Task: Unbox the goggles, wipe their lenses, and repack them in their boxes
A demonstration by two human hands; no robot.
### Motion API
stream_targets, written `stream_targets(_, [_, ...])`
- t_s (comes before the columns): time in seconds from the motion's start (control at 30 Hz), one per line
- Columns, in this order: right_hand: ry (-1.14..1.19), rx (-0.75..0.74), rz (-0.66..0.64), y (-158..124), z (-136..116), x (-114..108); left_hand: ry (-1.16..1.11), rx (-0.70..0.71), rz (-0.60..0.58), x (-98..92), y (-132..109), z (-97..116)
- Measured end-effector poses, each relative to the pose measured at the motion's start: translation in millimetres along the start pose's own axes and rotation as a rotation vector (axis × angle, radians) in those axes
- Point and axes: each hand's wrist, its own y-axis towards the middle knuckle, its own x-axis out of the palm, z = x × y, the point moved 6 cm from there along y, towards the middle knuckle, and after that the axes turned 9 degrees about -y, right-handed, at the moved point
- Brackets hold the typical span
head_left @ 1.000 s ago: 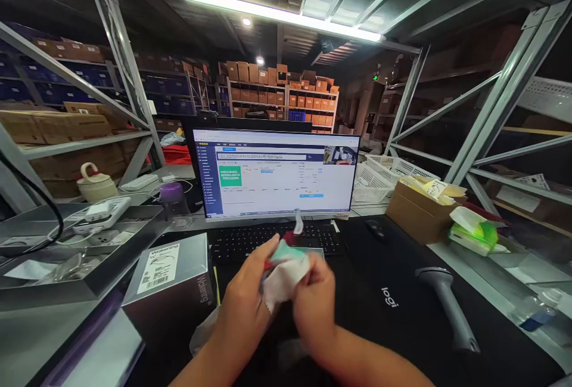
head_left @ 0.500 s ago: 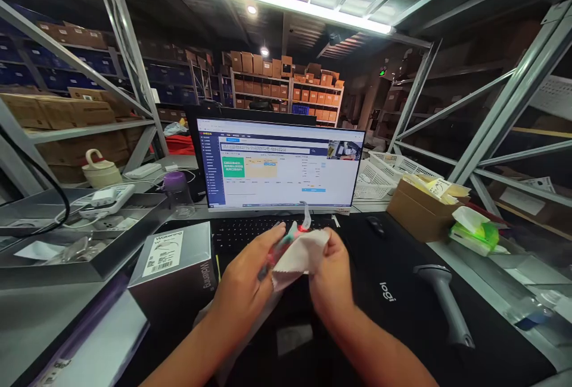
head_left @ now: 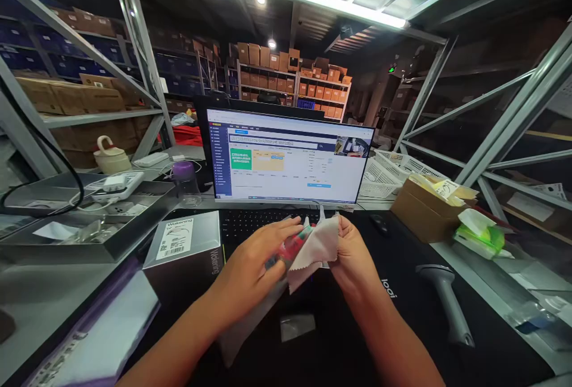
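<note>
My left hand [head_left: 254,256] is closed around what looks like a pair of glasses [head_left: 292,246] with a shiny red and green lens; much of it is hidden by fingers and cloth. A pale curved end, like a temple arm, pokes up behind. Pinched in my right hand [head_left: 355,250] is a light grey cleaning cloth [head_left: 315,250] with a zigzag edge, draped over the glasses' right side. Below my left hand hangs a pale, soft piece of material [head_left: 250,327], perhaps a pouch. A small clear packet [head_left: 297,327] lies on the black mat beneath.
Left of my hands stands a silver Wakening box [head_left: 183,250], with a purple-edged white packet [head_left: 102,327] nearer me. A keyboard [head_left: 241,223] and monitor [head_left: 286,166] are ahead. A barcode scanner [head_left: 444,297], mouse [head_left: 379,224] and cardboard box [head_left: 424,208] sit right.
Both hands appear slightly further right as the view shifts. The cloth's toothed corner now hangs lower, and more of the red lens shows beside my left fingers.
</note>
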Motion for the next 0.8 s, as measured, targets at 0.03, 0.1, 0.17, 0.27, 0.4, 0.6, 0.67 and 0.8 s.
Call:
stream_targets(0.03, [-0.063,-0.011,-0.055,1,-3,-1,0.006,-0.01,-0.012,-4.5,-1,-1])
stream_targets(0.1, [-0.291,-0.029,-0.253,0,-11,-4,0.014,-0.057,-0.042,-14.2,-3,-6])
stream_targets(0.17, [-0.581,-0.092,-0.42,-4,-25,-14,0.012,-0.118,-0.078,-23.2,-6,-11])
stream_targets(0.27, [-0.883,-0.317,-0.322,-10,-60,-47,0.021,-0.151,-0.125,-31.6,-10,-14])
stream_targets(0.4, [-1.089,-0.503,-0.142,-23,-86,-67,0.037,-0.116,-0.163,-30.3,-9,-11])
stream_targets(0.6, [-1.192,-0.778,-0.164,-38,-73,-20,0.084,-0.059,-0.185,-17.2,-5,2])
stream_targets(0.67, [-1.208,-0.742,-0.278,-37,-58,-2,0.119,-0.03,-0.176,-13.4,-4,6])
stream_targets(0.8, [-1.249,-0.531,-0.615,-38,-30,13,0.187,0.007,-0.078,-13.4,-1,7])
